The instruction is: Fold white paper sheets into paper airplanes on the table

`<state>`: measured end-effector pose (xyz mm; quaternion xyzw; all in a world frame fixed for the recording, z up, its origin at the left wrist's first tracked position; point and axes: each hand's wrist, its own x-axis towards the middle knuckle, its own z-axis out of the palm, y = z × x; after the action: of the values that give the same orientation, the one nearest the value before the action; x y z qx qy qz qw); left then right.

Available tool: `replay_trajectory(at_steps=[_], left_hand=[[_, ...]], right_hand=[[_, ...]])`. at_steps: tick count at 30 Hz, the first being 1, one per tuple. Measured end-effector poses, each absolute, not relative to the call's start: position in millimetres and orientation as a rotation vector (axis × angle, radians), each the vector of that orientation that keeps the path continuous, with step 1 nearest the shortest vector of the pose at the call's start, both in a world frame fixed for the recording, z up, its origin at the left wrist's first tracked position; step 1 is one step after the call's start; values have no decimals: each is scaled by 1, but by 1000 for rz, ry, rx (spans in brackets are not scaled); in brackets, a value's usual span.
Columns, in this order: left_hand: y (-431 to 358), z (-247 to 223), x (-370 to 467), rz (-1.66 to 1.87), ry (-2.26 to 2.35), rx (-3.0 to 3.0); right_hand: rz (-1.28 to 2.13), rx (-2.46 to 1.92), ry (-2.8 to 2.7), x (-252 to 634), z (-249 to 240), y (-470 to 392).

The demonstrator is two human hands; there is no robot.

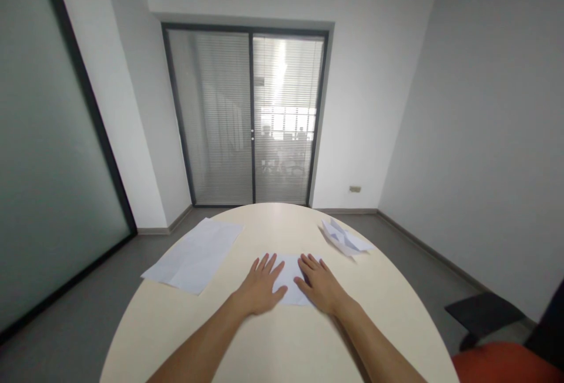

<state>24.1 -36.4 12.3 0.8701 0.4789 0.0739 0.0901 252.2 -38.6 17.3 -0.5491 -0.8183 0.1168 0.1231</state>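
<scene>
A small folded white paper [288,280] lies flat in the middle of the round cream table [282,342]. My left hand [261,286] rests palm down on its left part, fingers spread. On the paper's right part lies my right hand [321,284], also flat with fingers apart. Neither hand grips anything; both press on the sheet.
A stack of white sheets [196,255] lies at the table's left edge. Folded white paper shapes [345,238] sit at the far right edge. A dark chair and an orange seat [502,359] stand at the lower right. Glass sliding doors with blinds [251,118] are straight ahead.
</scene>
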Motion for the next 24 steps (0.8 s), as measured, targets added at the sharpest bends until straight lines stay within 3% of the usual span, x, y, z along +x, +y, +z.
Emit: replay_trajectory(at_steps=[5, 18, 24], left_hand=[[-41, 19, 26, 179, 1426, 2632], [-44, 20, 31, 202, 1460, 2559], [-46, 20, 30, 266, 1381, 2648]], right_hand=[[424, -1415, -2472, 243, 23, -43], [262, -1766, -2272, 251, 15, -33], [361, -1411, -2449, 242, 23, -40]])
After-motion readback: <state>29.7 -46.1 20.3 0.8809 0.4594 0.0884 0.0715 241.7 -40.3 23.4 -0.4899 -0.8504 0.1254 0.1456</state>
